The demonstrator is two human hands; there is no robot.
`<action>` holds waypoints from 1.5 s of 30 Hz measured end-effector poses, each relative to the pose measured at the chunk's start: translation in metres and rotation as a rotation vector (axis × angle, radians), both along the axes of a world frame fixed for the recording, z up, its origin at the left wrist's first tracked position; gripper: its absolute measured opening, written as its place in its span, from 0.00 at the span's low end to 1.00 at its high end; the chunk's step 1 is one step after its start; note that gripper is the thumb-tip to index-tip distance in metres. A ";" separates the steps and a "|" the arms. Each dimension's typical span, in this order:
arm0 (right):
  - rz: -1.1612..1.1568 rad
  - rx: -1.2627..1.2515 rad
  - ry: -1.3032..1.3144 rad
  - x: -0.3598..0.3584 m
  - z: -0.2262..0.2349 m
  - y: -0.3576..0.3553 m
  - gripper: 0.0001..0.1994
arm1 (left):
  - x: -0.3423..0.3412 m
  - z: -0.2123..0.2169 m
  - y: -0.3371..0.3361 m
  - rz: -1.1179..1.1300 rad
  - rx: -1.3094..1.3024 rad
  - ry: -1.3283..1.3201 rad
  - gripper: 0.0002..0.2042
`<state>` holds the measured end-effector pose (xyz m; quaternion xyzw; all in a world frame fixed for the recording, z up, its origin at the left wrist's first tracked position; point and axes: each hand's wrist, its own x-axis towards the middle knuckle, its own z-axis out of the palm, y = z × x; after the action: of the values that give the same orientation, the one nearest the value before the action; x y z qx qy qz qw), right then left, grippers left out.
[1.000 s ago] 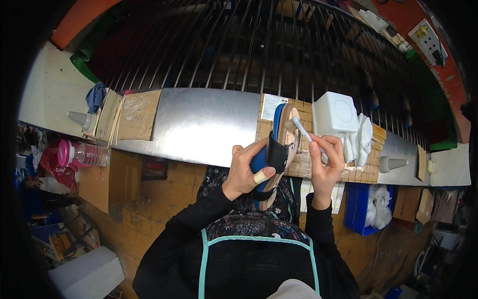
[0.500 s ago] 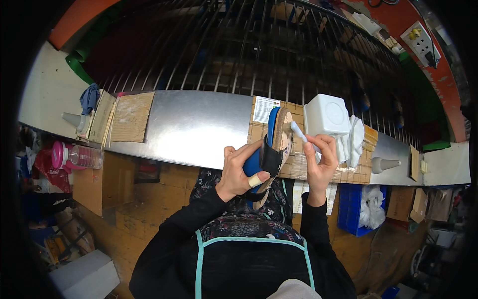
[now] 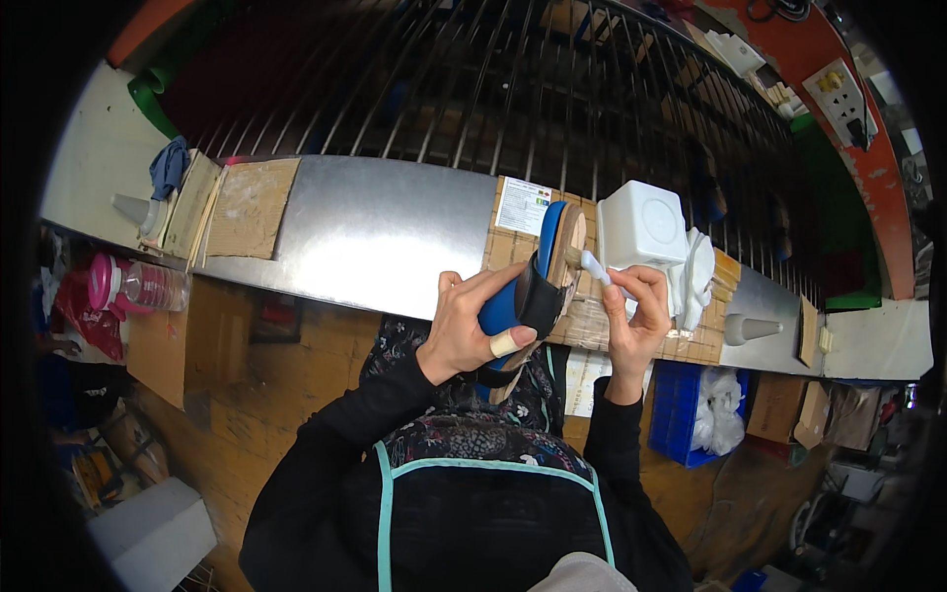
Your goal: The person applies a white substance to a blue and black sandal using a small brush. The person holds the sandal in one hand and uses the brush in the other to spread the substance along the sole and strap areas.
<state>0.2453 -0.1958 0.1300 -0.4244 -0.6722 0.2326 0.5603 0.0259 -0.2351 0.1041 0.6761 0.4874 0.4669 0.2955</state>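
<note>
My left hand (image 3: pixel 462 331) is wrapped round a sandal (image 3: pixel 552 235) with a blue footbed, a black strap and a tan sole, holding it on edge above the bench's front edge. A light-coloured band circles the left thumb. Pinched between the thumb and fingers of my right hand (image 3: pixel 639 321) is a small brush (image 3: pixel 594 266) with a pale handle. Its bristle end meets the underside of the sole, just ahead of the strap. The sandal's near end hangs below the left hand, over my patterned apron.
A white square container (image 3: pixel 643 225) and white cloth-like pieces (image 3: pixel 698 276) stand right of the sandal on cardboard. Further right lies a grey cone (image 3: pixel 753 329). Metal bars (image 3: pixel 464 109) run behind the steel bench (image 3: pixel 365 222). Below is a blue crate (image 3: pixel 671 409) with plastic bags.
The brush has moved along the sole, from nearer its far end toward the strap. The sandal has turned slightly in my left hand. The whole view has shifted a little.
</note>
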 end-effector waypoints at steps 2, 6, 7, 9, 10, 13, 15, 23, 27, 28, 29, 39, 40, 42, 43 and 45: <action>0.003 0.002 -0.002 0.001 -0.001 0.000 0.08 | 0.001 0.001 0.000 -0.005 -0.005 -0.008 0.41; -0.012 0.020 -0.022 0.003 -0.002 -0.002 0.08 | 0.001 0.003 0.000 -0.012 -0.023 -0.022 0.42; -0.006 0.023 -0.023 0.003 -0.002 -0.002 0.08 | 0.001 0.003 0.000 -0.013 -0.025 -0.022 0.42; -0.010 0.023 -0.020 0.004 -0.002 -0.003 0.08 | 0.001 0.003 0.000 -0.015 -0.030 -0.028 0.42; -0.008 0.029 -0.026 0.004 -0.002 -0.003 0.08 | 0.001 0.003 0.000 -0.011 -0.019 -0.021 0.42; -0.009 0.046 -0.038 0.004 -0.002 -0.003 0.08 | 0.001 0.002 0.000 -0.020 -0.037 -0.042 0.42; -0.011 0.058 -0.052 0.005 -0.002 -0.003 0.08 | 0.002 0.001 0.000 -0.026 -0.049 -0.067 0.42; -0.006 0.117 -0.118 0.009 -0.005 -0.003 0.09 | -0.002 0.002 -0.001 -0.032 -0.085 -0.031 0.41; -0.003 0.145 -0.100 0.012 -0.001 0.000 0.09 | -0.001 0.001 -0.002 -0.030 -0.086 -0.034 0.41; -0.019 0.126 -0.112 0.011 0.000 0.000 0.09 | -0.001 0.000 -0.002 -0.030 -0.086 -0.039 0.41; -0.035 0.111 -0.114 0.010 0.002 -0.001 0.09 | -0.001 0.000 -0.002 -0.031 -0.092 -0.043 0.41; -0.041 0.088 -0.070 0.002 0.003 0.002 0.09 | -0.001 0.000 -0.002 -0.041 -0.094 -0.050 0.41; -0.027 0.084 -0.081 0.003 0.003 0.002 0.08 | -0.001 0.000 -0.002 -0.043 -0.098 -0.049 0.41; 0.003 0.078 -0.095 0.006 0.003 0.001 0.08 | -0.001 0.000 -0.002 -0.037 -0.087 -0.047 0.41; 0.011 0.074 -0.099 0.008 0.004 0.002 0.08 | -0.001 0.000 -0.002 -0.035 -0.082 -0.046 0.41; 0.035 0.074 -0.081 0.010 0.005 0.003 0.08 | -0.002 -0.001 -0.002 -0.037 -0.082 -0.044 0.40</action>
<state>0.2551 -0.1932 0.1354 -0.4005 -0.7099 0.2001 0.5438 0.0242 -0.2370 0.1033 0.6618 0.4869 0.4558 0.3424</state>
